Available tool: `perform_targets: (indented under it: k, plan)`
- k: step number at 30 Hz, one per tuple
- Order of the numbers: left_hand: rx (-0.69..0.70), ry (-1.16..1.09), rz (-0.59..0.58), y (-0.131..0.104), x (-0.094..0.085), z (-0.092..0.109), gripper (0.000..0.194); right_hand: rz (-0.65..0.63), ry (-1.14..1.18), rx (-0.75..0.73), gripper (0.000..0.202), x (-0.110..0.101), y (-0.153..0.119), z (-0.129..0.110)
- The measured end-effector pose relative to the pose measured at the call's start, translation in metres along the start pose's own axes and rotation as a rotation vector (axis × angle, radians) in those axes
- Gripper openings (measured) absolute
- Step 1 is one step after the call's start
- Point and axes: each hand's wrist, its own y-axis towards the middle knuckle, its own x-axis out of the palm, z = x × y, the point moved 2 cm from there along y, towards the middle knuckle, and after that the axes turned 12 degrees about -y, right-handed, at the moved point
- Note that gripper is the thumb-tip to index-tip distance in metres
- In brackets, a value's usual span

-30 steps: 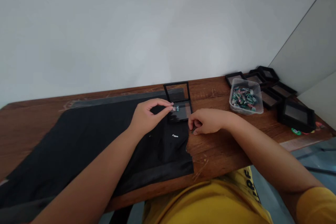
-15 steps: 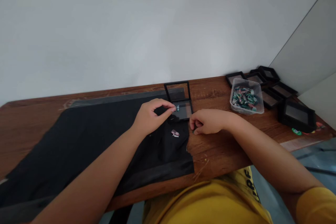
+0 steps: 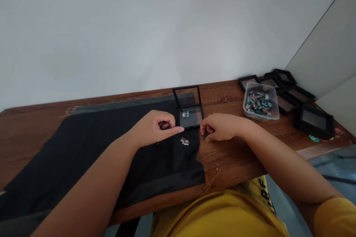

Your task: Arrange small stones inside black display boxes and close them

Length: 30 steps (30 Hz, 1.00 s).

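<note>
Brown wood table (image 3: 230, 159), black cloth (image 3: 111, 133) over much of it.
My left hand (image 3: 157, 127): half open, fingers curled, thumb out, no hold visible; right hand (image 3: 218, 127): thumb and finger pinched on a green piece (image 3: 205, 138), mostly hidden. Clear tub (image 3: 261, 117) of pieces, off right. Black case (image 3: 196, 117), lid up, between hands; two small pieces (image 3: 187, 114) inside, left. Pinkish piece (image 3: 184, 141) on cloth, nearer me.

A brown wood-grain tabletop (image 3: 230, 163) stretches before me, black cloth (image 3: 91, 133) spread over its left and middle. An open black case (image 3: 197, 118) sits at the cloth's right edge; farther right, a clear tub (image 3: 274, 105) stands beside several black frames (image 3: 314, 119).
</note>
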Motion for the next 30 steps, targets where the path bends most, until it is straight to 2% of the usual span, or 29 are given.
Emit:
perform_targets:
  k: [2,5,9,16,23,26,30]
  plan:
    - [-0.047,-0.015,-0.109,-0.002,0.0,0.001,0.045,-0.004,-0.001,0.013,0.017,0.0,0.0,0.001]
    - [-0.108,-0.023,-0.277,-0.004,0.005,0.001,0.031,-0.019,-0.008,0.024,0.016,0.0,0.0,0.001]
    - [-0.155,-0.03,-0.369,-0.003,0.013,-0.001,0.03,-0.032,-0.012,0.031,0.017,-0.001,0.0,0.001]
    - [-0.149,-0.005,-0.356,-0.002,0.017,0.001,0.034,-0.075,-0.035,0.021,0.018,-0.002,-0.001,0.001]
    - [-0.157,0.017,-0.329,-0.002,0.015,0.003,0.036,-0.094,-0.028,0.007,0.021,-0.003,-0.002,0.001]
    - [-0.127,-0.009,-0.265,-0.002,0.012,0.005,0.037,-0.089,-0.038,0.015,0.022,-0.004,-0.003,0.0]
    - [-0.011,-0.078,-0.146,-0.001,0.01,0.01,0.034,-0.072,-0.058,0.019,0.022,-0.004,-0.004,0.0]
